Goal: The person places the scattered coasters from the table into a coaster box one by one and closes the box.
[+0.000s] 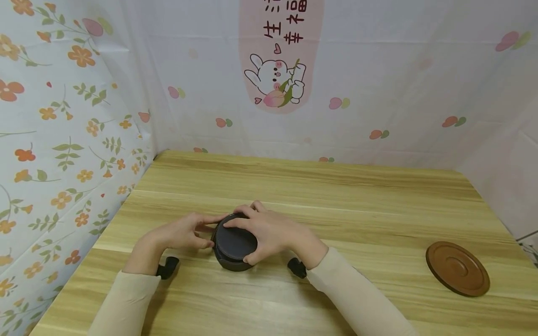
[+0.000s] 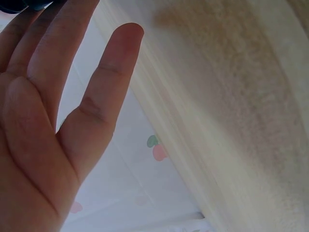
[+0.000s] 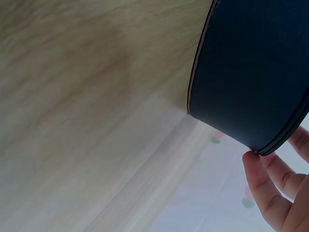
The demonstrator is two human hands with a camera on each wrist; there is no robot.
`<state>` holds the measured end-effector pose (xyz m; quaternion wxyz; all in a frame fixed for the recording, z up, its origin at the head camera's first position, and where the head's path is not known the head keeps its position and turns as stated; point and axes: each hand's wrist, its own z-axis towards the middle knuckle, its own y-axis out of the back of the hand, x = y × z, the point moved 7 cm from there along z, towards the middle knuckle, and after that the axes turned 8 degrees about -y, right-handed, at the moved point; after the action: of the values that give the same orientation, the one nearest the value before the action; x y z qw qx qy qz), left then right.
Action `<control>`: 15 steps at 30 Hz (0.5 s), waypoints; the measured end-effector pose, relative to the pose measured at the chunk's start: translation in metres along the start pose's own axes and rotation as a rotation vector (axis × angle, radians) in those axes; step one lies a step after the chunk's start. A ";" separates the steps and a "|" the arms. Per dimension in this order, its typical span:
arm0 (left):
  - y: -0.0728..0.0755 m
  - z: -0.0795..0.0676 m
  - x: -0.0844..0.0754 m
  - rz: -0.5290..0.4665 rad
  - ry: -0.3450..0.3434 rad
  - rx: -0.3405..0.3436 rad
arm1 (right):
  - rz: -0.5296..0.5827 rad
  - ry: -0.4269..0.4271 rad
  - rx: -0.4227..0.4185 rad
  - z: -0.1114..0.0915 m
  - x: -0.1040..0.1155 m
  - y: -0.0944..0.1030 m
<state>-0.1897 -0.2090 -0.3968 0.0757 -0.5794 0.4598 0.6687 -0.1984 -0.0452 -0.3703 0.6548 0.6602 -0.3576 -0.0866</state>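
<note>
A round black leather coaster holder [image 1: 235,266] stands on the wooden table, left of centre. A black coaster [image 1: 231,238] with a stitched edge lies across its top. My right hand [image 1: 273,228] spans this coaster, thumb at the near right edge and fingers over the top and far side. In the right wrist view, the holder's dark wall [image 3: 251,72] fills the upper right, with fingertips [image 3: 253,162] right at its rim. My left hand [image 1: 180,233] touches the holder's left side with straight fingers. Its thumb [image 2: 113,67] stretches out straight in the left wrist view.
A brown round coaster [image 1: 458,269] with a ringed centre lies on the table [image 1: 336,191] at the right. White printed cloth [image 1: 201,93] hangs behind the far edge, and flowered cloth [image 1: 67,154] along the left. A black wrist mount [image 1: 169,267] sits by each wrist.
</note>
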 end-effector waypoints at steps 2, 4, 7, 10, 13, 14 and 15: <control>0.000 0.000 0.000 0.000 0.004 -0.001 | -0.016 0.008 0.000 0.001 0.001 -0.001; 0.000 0.000 0.001 -0.001 0.011 -0.003 | -0.029 0.015 -0.002 0.003 0.002 -0.001; 0.000 0.000 0.001 -0.007 0.020 -0.002 | -0.041 0.017 -0.002 0.004 0.002 -0.003; 0.001 0.000 0.002 -0.015 0.023 0.005 | -0.041 0.008 0.007 0.004 0.002 -0.004; 0.001 0.000 0.002 -0.025 0.025 0.013 | -0.037 0.001 0.017 0.004 0.003 -0.005; 0.001 0.000 0.002 -0.033 0.027 0.015 | -0.033 0.000 0.020 0.004 0.003 -0.005; 0.001 0.000 0.002 -0.040 0.027 0.016 | -0.028 0.001 0.022 0.004 0.003 -0.005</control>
<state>-0.1907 -0.2104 -0.3982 0.0875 -0.5970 0.4546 0.6552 -0.1967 -0.0505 -0.3740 0.6466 0.6722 -0.3488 -0.0914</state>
